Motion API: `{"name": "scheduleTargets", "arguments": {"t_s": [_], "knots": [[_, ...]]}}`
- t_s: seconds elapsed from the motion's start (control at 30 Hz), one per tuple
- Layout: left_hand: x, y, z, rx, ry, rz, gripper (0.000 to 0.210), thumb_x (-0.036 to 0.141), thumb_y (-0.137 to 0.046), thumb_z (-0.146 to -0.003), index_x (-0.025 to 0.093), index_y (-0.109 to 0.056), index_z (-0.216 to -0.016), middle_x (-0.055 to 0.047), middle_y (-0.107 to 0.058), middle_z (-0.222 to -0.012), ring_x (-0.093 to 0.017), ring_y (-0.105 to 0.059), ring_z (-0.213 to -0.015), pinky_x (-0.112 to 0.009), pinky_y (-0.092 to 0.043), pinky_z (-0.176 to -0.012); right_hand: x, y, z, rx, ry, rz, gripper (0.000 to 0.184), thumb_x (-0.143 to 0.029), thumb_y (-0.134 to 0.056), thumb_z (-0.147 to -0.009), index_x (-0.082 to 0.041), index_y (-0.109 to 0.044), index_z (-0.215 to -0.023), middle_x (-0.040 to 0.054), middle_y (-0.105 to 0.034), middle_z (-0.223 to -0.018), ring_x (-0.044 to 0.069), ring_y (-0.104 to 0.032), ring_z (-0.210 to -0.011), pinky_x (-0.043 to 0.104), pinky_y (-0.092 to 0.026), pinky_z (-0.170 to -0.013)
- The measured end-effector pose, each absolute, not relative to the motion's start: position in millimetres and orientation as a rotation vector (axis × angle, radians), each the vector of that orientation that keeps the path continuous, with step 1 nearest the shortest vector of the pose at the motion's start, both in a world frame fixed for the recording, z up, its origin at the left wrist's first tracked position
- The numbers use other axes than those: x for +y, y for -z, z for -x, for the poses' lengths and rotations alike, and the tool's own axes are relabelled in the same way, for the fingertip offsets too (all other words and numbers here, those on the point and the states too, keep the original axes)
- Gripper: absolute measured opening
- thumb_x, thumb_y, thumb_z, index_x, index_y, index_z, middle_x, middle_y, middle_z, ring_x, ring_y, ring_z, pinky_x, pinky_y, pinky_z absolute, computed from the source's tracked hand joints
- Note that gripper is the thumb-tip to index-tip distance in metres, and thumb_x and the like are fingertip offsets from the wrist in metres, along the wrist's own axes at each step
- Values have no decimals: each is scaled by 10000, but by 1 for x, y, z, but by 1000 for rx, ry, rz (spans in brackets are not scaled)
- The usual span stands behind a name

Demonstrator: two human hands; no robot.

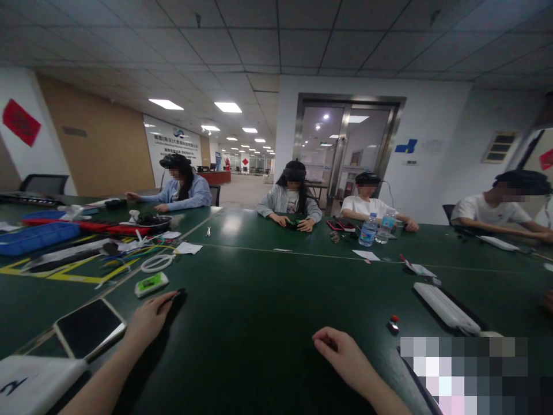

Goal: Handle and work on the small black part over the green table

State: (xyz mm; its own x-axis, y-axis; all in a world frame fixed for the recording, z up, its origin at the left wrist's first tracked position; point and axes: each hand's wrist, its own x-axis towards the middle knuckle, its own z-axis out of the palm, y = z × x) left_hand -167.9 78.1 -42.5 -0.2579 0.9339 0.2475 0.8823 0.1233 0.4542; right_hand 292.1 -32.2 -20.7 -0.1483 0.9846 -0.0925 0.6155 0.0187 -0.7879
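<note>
My left hand (151, 316) reaches over the green table (259, 305), its thumb and fingers pinched on a small dark object (178, 295) whose kind I cannot make out. A white box with a bright green label (151, 284) lies just beyond that hand. Beside my left wrist is a white-framed phone (90, 327), its dark screen facing up. My right hand (339, 349) rests low over the table with its fingers curled together, and nothing shows in them. To its right sits a small dark item with a red top (393, 324).
Far left hold blue trays (38, 237), cables (158, 263) and tools. A white box (37, 380) lies near left. On the right is a long white case (447, 308). Two water bottles (368, 230) stand across the table, where several people sit wearing headsets.
</note>
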Motion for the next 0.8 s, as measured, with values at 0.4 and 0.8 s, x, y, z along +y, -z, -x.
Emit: {"name": "scheduleTargets", "arguments": {"t_s": [0.4, 0.8], "knots": [[73, 36, 167, 2217, -755, -1877, 448, 375, -463, -758, 203, -637, -1134, -99, -649, -1084, -258, -594, -990, -315, -475, -831, -34, 16, -287, -1834, -937, 1619, 244, -377, -489, -839, -200, -644, -903, 31, -667, -846, 180, -608, -793, 260, -445, -694], [71, 36, 160, 2299, -794, -1746, 647, 413, -441, -760, 76, -435, -1312, -139, -636, -1104, -282, -592, -1006, -354, -451, -857, -31, 24, -294, -1815, -994, 1636, 282, -426, -485, -842, -218, -634, -960, 25, -654, -903, 186, -606, -827, 277, -454, -717]]}}
